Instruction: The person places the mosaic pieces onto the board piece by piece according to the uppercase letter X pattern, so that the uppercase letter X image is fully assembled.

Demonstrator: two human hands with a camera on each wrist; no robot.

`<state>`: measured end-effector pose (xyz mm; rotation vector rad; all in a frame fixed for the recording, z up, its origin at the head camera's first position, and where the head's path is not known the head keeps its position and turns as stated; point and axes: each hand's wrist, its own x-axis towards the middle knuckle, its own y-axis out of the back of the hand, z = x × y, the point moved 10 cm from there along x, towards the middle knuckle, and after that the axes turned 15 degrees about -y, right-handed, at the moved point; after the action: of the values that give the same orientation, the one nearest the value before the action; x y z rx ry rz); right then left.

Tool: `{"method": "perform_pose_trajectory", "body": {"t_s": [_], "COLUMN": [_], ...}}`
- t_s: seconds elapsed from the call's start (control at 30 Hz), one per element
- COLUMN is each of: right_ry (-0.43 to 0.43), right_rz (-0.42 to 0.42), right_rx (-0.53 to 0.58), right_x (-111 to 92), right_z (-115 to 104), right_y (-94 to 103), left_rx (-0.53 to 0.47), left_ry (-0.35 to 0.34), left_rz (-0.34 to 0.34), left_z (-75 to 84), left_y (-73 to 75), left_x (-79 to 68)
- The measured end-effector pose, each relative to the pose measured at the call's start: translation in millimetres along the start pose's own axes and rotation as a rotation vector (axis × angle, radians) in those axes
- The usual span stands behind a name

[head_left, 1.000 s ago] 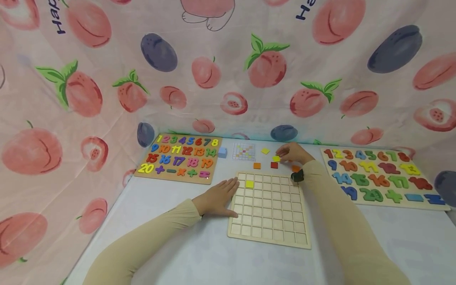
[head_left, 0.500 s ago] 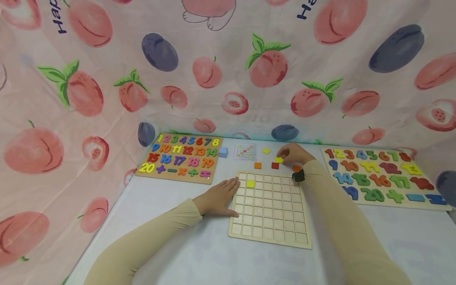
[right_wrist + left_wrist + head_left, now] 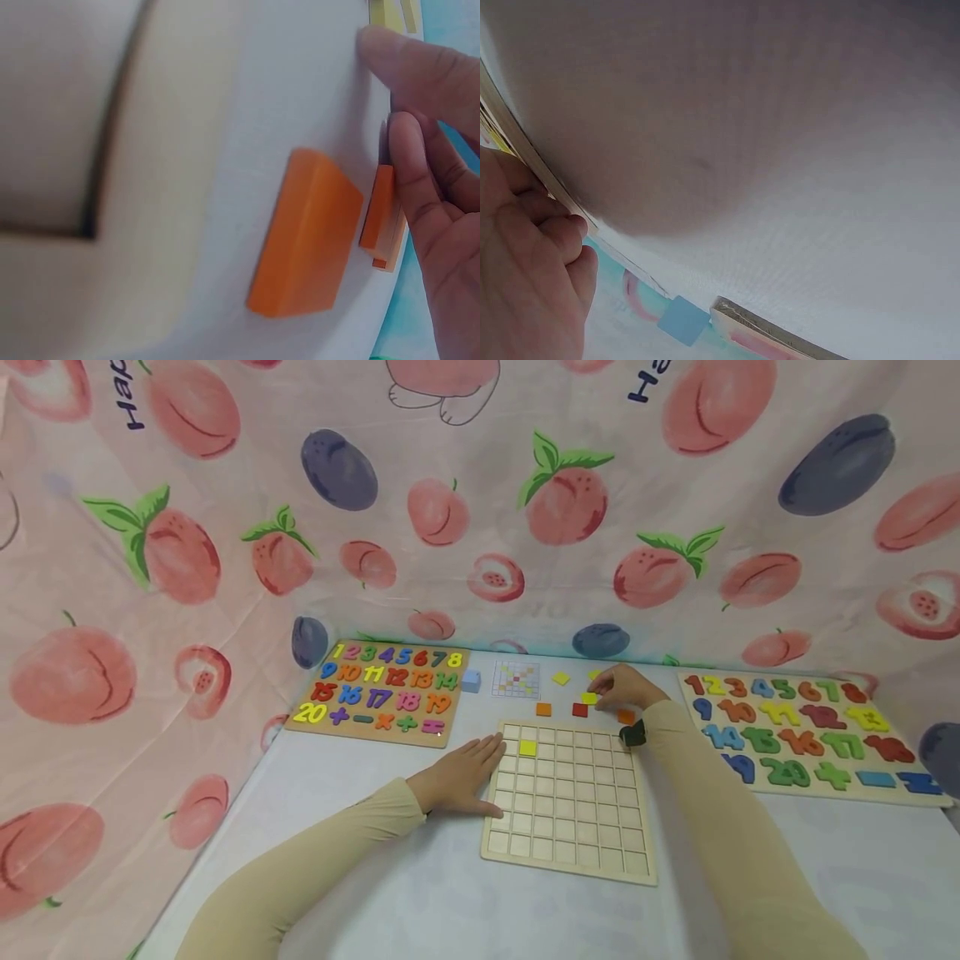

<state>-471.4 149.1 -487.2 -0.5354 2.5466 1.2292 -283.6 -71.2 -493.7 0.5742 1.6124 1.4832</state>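
My left hand (image 3: pixel 459 775) lies with spread fingers along the left edge of a wooden grid board (image 3: pixel 567 870). One yellow square tile (image 3: pixel 528 747) sits in a cell near the board's top left corner. Beyond the far edge, my right hand (image 3: pixel 624 687) pinches another yellow tile (image 3: pixel 588 699) at its fingertips. Close by lie a red tile (image 3: pixel 580 710) and two orange tiles, one left (image 3: pixel 543 709) and one under the wrist (image 3: pixel 626 716). In the right wrist view, thumb and fingers appear beside an orange tile (image 3: pixel 307 236), with yellow (image 3: pixel 386 15) partly hidden behind the thumb.
A printed grid card (image 3: pixel 516 680) lies behind the board, beside a light blue block (image 3: pixel 470 681). More yellow tiles lie loose, one in the open (image 3: pixel 561 678), one partly covered (image 3: pixel 595 675). Number puzzle boards stand left (image 3: pixel 382 741) and right (image 3: pixel 817 787). Fruit-printed cloth hangs behind.
My right hand has shifted slightly right and nearer with the yellow tile, moving off the red tile and uncovering a yellow tile behind. My left hand stays put.
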Motion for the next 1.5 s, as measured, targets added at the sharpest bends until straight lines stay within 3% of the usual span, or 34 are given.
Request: {"method": "perform_pose_trajectory", "body": {"t_s": [0.37,0.73,1.03,1.27,1.5], "right_ry": [0.013,0.023,0.031,0.089,0.155], "right_rz": [0.015,0.061,0.082,0.125,0.104], "right_rx": [0.004,-0.085,0.021,0.044,0.094], "right_x": [-4.8,-3.3,-4.9,-13.2,-28.7], "right_z": [-1.9,-2.3,-5.6,-19.5,-34.1], "right_y": [0.7,0.4,2.2,5.4,1.3], "left_rx": [0.000,0.027,0.010,0.001,0.000], "left_ry": [-0.002,0.011,0.007,0.002,0.003], "left_rz": [0.001,-0.030,-0.021,-0.012,-0.015], "left_z": [1.4,0.7,-0.1,-0.1,-1.1], "left_y": [-0.9,-4.2,-5.2,-2.5,-2.1], "left_x": [0.9,2.6,2.8,1.9,2.2]}}
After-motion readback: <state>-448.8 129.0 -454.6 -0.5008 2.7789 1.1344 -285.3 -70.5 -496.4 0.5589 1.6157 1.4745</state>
